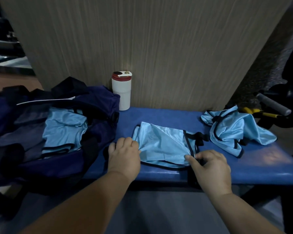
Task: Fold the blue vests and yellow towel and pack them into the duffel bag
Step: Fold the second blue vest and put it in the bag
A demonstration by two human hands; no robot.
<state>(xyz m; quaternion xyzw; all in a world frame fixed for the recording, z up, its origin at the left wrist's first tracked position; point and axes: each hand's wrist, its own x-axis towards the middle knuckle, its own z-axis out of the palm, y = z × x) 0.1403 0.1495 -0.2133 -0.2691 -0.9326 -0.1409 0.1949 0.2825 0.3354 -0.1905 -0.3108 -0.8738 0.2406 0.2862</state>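
A light blue vest with black trim (162, 142) lies partly folded on the blue bench (227, 168). My left hand (123, 154) grips its left edge with curled fingers. My right hand (210, 166) pinches its lower right corner near the black trim. A second blue vest (230, 129) lies crumpled at the right end of the bench. A folded blue vest (63, 129) sits inside the open navy duffel bag (98, 102) on the left. No yellow towel is in view.
A white bottle with a red lid (121, 92) stands against the wooden panel (159, 48) behind the bench. Grey and yellow-handled gear (267, 108) lies at the far right. The bench's front edge runs just below my hands.
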